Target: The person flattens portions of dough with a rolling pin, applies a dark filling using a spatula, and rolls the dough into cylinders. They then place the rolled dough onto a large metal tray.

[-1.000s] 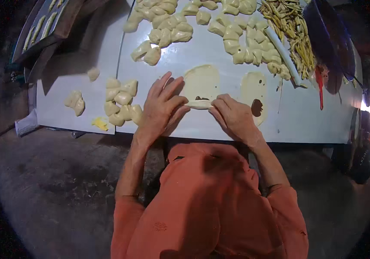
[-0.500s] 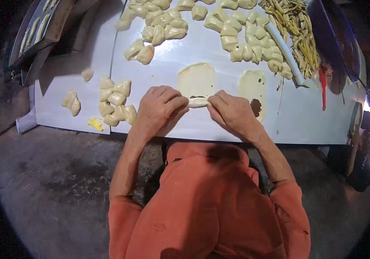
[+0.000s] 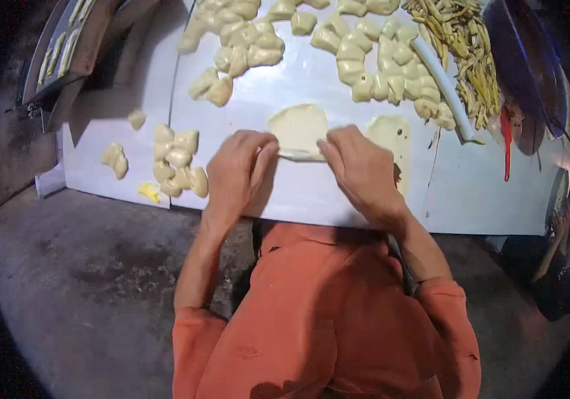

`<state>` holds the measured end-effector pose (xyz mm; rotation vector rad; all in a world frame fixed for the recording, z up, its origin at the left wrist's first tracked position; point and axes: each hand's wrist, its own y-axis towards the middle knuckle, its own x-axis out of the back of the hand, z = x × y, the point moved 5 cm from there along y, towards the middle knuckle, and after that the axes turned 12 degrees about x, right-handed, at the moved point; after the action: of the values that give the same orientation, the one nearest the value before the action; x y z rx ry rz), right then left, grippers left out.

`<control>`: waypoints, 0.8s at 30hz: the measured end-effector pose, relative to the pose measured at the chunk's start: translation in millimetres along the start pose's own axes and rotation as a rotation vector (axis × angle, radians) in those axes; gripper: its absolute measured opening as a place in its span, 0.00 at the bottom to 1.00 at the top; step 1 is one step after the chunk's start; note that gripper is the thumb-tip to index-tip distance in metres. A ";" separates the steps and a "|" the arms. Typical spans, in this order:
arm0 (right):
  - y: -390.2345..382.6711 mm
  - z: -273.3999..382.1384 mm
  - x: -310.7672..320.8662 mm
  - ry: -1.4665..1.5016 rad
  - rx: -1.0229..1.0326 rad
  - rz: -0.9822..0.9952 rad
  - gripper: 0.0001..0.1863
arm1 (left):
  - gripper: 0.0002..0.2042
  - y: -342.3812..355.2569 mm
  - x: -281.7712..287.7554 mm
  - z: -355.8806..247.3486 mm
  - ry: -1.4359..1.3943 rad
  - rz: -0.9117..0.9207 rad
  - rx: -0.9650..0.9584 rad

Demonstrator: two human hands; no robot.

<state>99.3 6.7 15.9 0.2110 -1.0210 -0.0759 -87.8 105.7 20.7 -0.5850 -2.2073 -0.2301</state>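
Both hands grip the ends of a narrow rolled edge (image 3: 301, 155) on a thin, pale oval of dough (image 3: 297, 125). My left hand (image 3: 237, 171) is at its left end with fingers bent and closed on it; my right hand (image 3: 363, 174) pinches the right end. Just right of them lies another flattened dough oval (image 3: 385, 133) with a dark brown patch (image 3: 397, 173) and small specks, partly hidden by my right hand. Beyond the hands lie clusters of pale, glossy dough lumps (image 3: 351, 63), and a smaller cluster (image 3: 175, 156) lies left of my left hand.
The white table (image 3: 484, 203) holds a pale rod (image 3: 441, 83), a pile of thin yellowish strips (image 3: 471, 80), a dark purple container (image 3: 524, 66), a red implement (image 3: 507, 153) and a yellow smear (image 3: 149, 191). At the upper left, a raised tray (image 3: 72, 53) bears thin dough sticks.
My hands have moved slightly away from me along the middle sheet with the rolled edge. The dark filling visible there earlier is now covered. My left fingers, spread a second ago, are now drawn in.
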 end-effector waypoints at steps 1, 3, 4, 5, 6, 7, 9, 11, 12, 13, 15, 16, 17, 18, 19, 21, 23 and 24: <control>-3.8 -1.8 0.2 -0.005 -0.008 -0.008 0.11 | 0.07 -2.2 1.1 2.3 -0.001 0.005 -0.011; -7.1 6.5 -1.7 0.028 0.187 0.014 0.11 | 0.08 -3.9 1.8 0.2 -0.023 0.093 -0.179; -11.3 5.1 -7.2 -0.003 0.227 0.060 0.14 | 0.09 -2.6 1.5 -4.6 0.059 0.114 -0.301; -14.5 3.0 -9.4 -0.008 0.217 0.065 0.14 | 0.09 0.6 1.6 -3.7 0.050 0.122 -0.304; -16.7 1.2 -10.4 -0.001 0.188 0.060 0.13 | 0.10 3.0 0.5 -3.6 0.084 0.122 -0.328; -15.3 0.5 -11.6 0.008 0.163 0.049 0.13 | 0.10 7.1 1.2 -2.9 0.124 0.118 -0.354; -9.7 3.4 -11.8 -0.016 0.119 0.025 0.13 | 0.10 13.2 4.5 0.4 0.117 0.104 -0.355; -2.8 10.1 -2.0 -0.047 0.122 -0.122 0.14 | 0.10 17.1 8.2 1.9 0.056 0.042 -0.343; -3.1 9.9 -3.2 -0.053 0.118 -0.123 0.14 | 0.12 18.0 9.2 0.1 0.064 0.104 -0.389; -6.1 8.4 -7.2 -0.075 0.128 -0.082 0.14 | 0.13 18.1 10.2 -1.8 0.072 0.166 -0.433; -10.0 6.2 -13.6 -0.115 0.149 0.002 0.15 | 0.14 16.6 2.1 4.7 0.105 0.133 -0.438; -7.2 4.4 -12.6 -0.102 0.112 0.004 0.15 | 0.14 17.2 3.6 2.7 0.103 0.135 -0.442; -5.5 3.5 -13.1 -0.104 0.108 0.003 0.15 | 0.15 20.0 6.9 2.7 0.120 0.137 -0.359; -4.2 2.3 -11.7 -0.111 0.096 -0.034 0.17 | 0.15 22.7 8.5 4.6 0.138 0.138 -0.275; -2.3 2.0 -9.7 -0.118 0.086 -0.070 0.18 | 0.15 24.6 7.8 6.8 0.136 0.138 -0.278; 2.3 7.3 -1.3 -0.123 0.107 -0.112 0.18 | 0.13 25.9 9.2 6.8 0.116 0.051 -0.413; 2.7 12.6 -4.3 -0.111 0.201 -0.001 0.19 | 0.13 28.3 12.9 -2.5 0.082 0.111 -0.446; -4.1 6.3 -15.3 -0.125 0.203 0.027 0.19 | 0.13 28.1 7.0 -2.9 0.089 0.119 -0.527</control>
<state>86.1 4.3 5.3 0.3814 -1.1564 0.0403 -76.1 131.6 27.0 -0.9666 -2.0146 -0.7727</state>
